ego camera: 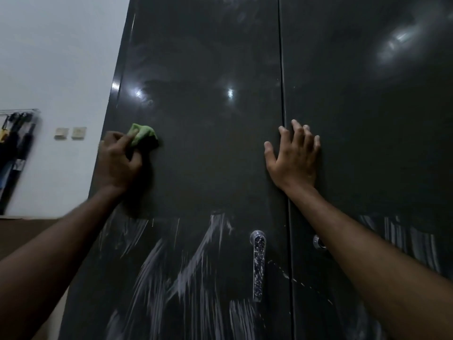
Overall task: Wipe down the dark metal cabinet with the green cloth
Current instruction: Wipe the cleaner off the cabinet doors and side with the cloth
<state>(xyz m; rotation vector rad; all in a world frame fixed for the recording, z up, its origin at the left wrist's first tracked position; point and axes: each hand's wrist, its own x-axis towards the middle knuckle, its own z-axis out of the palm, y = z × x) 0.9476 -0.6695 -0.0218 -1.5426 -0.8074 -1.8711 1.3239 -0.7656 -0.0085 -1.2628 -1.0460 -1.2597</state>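
On the smeared dark cabinet (208,155), our left hand (117,163) grips the green cloth (143,134); our right hand (293,158) presses flat, fingers spread.

Your left hand (117,163) with cloth (142,134) near the cabinet's (208,57) left edge, your right hand (293,158) across its middle seam, handle (258,263) below between them.

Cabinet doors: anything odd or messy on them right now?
Yes. White streaks smear the lower part of the cabinet around the handle, below the left hand with the cloth. The right hand lies flat across the door seam.
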